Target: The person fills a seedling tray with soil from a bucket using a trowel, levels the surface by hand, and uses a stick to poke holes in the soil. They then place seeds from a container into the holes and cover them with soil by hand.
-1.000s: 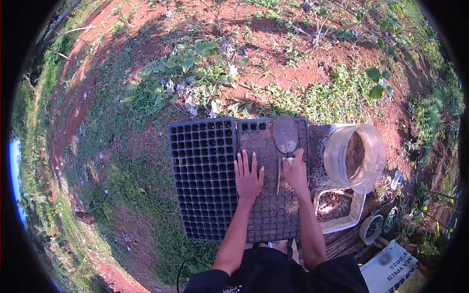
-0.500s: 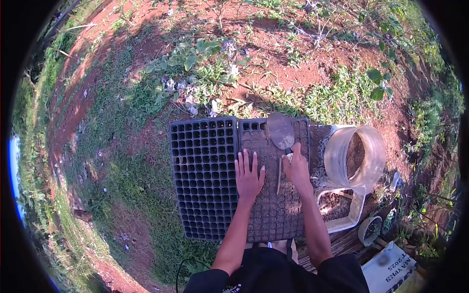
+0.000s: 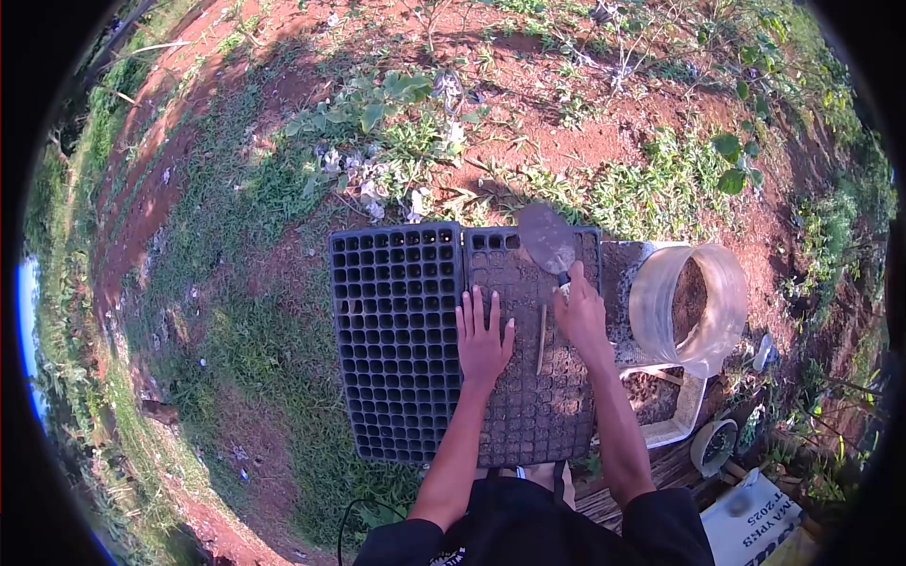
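Observation:
My right hand (image 3: 583, 319) is wrapped round the handle of a trowel (image 3: 545, 238), whose grey blade points up and left over the far edge of a soil-filled seedling tray (image 3: 514, 406). My left hand (image 3: 482, 340) lies flat on the same tray near its left edge, fingers stretched out. Soil covers most of the cells; a few at the far left corner show dark hollows. A thin stick (image 3: 542, 340) rests on the soil between my hands. To the left stands a second black seedling tray (image 3: 396, 349) with hollow cells.
At the right are a translucent plastic cylinder (image 3: 651, 307) and a white-rimmed container (image 3: 694, 410) with soil. A small round pot (image 3: 714, 446) and a printed sack (image 3: 750, 519) lie nearer the lower right. Grass and red soil (image 3: 595, 132) surround the trays.
My right hand has shifted slightly right, and the trowel blade has lifted a little toward the tray's far edge. The left hand stays in place on the tray.

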Motion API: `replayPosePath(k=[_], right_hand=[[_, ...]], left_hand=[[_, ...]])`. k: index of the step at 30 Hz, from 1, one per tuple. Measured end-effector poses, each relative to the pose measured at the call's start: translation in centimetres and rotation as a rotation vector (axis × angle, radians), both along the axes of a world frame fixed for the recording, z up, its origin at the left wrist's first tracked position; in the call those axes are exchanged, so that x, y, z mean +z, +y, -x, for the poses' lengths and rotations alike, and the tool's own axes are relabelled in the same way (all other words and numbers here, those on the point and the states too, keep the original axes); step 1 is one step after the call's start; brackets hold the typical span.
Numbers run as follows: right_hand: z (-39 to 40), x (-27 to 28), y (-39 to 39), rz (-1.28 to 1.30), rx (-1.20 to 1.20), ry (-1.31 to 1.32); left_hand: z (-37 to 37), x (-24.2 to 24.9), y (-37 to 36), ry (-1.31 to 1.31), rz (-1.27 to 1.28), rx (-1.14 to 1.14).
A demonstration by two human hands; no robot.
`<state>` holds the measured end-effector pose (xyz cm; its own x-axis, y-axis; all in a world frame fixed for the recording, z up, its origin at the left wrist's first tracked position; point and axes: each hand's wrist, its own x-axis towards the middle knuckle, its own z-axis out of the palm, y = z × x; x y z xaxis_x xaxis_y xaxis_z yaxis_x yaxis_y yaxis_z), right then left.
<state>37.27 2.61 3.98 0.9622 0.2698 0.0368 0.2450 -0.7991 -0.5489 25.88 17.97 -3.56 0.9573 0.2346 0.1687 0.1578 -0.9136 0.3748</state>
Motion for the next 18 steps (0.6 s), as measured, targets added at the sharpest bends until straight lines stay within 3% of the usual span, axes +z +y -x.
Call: replayPosePath(k=[10,13,18], right_hand=[[-0.6,0.0,-1.9,-0.074,0.037,0.013],[-1.0,2.2,-3.3,0.031,-0.112,0.129],[0.2,1.1,-6.8,0.136,0.008,0.168]], left_hand=[[0.0,0.2,0.0,0.007,0.029,-0.002],[0.0,0.0,0.0,-0.004,0.026,0.003],[0.0,0.0,-0.1,-0.008,0.038,0.002]])
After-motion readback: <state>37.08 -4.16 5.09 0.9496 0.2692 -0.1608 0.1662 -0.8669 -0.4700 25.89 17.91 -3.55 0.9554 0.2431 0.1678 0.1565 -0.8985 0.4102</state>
